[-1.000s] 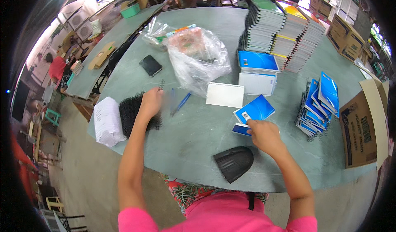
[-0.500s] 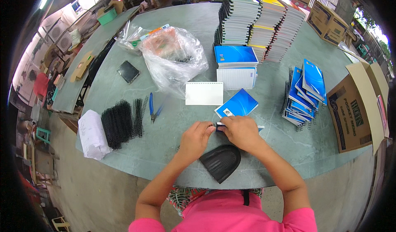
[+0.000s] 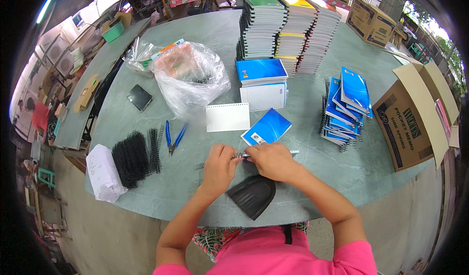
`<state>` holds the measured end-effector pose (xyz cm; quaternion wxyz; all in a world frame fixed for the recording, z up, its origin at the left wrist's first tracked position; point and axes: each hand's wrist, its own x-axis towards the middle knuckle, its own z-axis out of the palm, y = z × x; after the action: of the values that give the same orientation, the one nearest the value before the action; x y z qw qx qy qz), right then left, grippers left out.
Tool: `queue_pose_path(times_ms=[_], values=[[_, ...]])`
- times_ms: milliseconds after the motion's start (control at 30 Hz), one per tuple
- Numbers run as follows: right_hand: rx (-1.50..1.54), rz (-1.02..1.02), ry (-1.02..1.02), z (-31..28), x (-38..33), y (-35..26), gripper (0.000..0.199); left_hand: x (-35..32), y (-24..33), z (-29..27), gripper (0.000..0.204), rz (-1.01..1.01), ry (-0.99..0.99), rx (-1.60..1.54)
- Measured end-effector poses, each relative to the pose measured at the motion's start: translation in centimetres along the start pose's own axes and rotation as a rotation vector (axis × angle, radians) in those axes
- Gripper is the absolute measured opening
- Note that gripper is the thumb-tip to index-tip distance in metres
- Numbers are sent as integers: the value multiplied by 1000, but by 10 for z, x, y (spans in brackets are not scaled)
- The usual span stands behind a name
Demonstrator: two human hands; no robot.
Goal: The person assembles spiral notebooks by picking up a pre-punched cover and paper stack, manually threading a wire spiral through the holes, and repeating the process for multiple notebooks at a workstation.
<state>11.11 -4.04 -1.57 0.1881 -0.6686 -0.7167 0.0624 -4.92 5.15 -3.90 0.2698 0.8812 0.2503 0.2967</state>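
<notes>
My left hand (image 3: 220, 167) pinches a black spiral binding coil (image 3: 199, 167), one end of which sticks out past it on the left. With its fingers closed, my right hand (image 3: 273, 161) holds a small notepad (image 3: 294, 153) on edge, mostly hidden under the hand. The coil meets the pad's edge between my two hands. Just beyond lies a blue notepad cover (image 3: 271, 125), with a white punched sheet (image 3: 227, 117) to its left. Close below my hands rests a black ridged, rounded pad (image 3: 253, 196). Blue-handled pliers (image 3: 180, 135) lie to the left.
Many black coils (image 3: 131, 160) lie left beside a white wrapped bundle (image 3: 103, 173). Farther off are a plastic bag (image 3: 195, 91), a dark flat object (image 3: 139, 97), blue covers (image 3: 262, 69) and tall notebook stacks (image 3: 264, 28). Coil-bound blue notebooks (image 3: 352, 96) and an open carton (image 3: 405, 123) stand right.
The view has shifted, so the table's things sit farther left in it. More of the coil shows between my hands and beyond my left hand. Both hands keep their hold.
</notes>
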Motion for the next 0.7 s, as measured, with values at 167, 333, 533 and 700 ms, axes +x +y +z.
queue_pose_path(times_ms=[167,333,533,700], values=[[19,9,-25,-1,-1,5,14,11,9,-27,24,-465,-404,-373],[109,57,12,-3,0,2,14,7,1,-17,16,-221,-258,-255],[145,-47,110,10,-1,4,16,5,9,-17,20,-439,-244,-362],[120,-10,176,12,-7,11,13,8,23,-2,14,-116,-73,-262]])
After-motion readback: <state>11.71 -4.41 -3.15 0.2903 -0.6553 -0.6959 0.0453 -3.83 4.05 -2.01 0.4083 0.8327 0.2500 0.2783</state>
